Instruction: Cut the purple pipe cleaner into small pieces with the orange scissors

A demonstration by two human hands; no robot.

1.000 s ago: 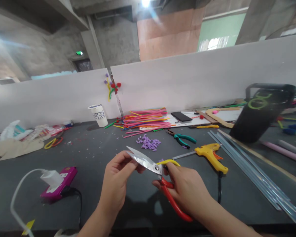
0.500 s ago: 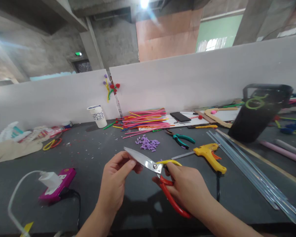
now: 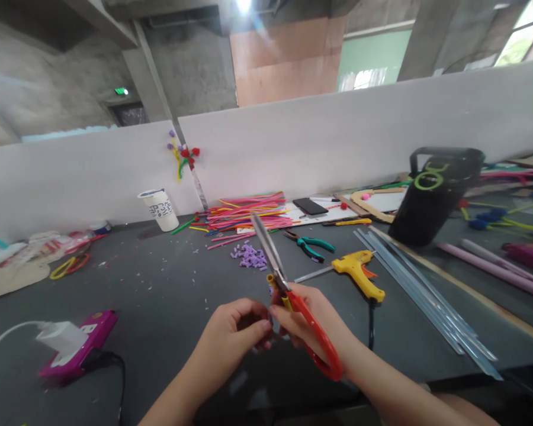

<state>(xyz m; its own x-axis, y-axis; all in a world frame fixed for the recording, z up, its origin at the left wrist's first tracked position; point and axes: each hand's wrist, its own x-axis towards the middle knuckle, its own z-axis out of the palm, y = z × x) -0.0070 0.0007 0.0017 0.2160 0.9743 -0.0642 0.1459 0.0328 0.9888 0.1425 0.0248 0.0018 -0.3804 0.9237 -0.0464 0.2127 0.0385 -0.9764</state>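
My right hand (image 3: 313, 316) is wrapped round a pair of scissors (image 3: 308, 319) with a red and a yellow handle. Their blades point up and away from me. Close beside it, my left hand (image 3: 237, 334) has its thumb and fingers pinched together near the right fingertips; what they hold, if anything, is too small to make out. Beyond the hands lies a pile of short purple pieces (image 3: 250, 255). Behind that pile is a bundle of pink, yellow and orange pipe cleaners (image 3: 249, 212).
Right of my hands lie a yellow glue gun (image 3: 359, 273), teal-handled pliers (image 3: 313, 244) and clear glue sticks (image 3: 421, 296). A black bottle (image 3: 430, 201) and a white cup (image 3: 160, 210) stand farther back. At left is a magenta power strip (image 3: 95, 337) with a white plug and cables.
The scissors have swung from pointing left over my left fingers to pointing up and away. My left hand has moved right, close to my right fingertips. The view has turned slightly right.
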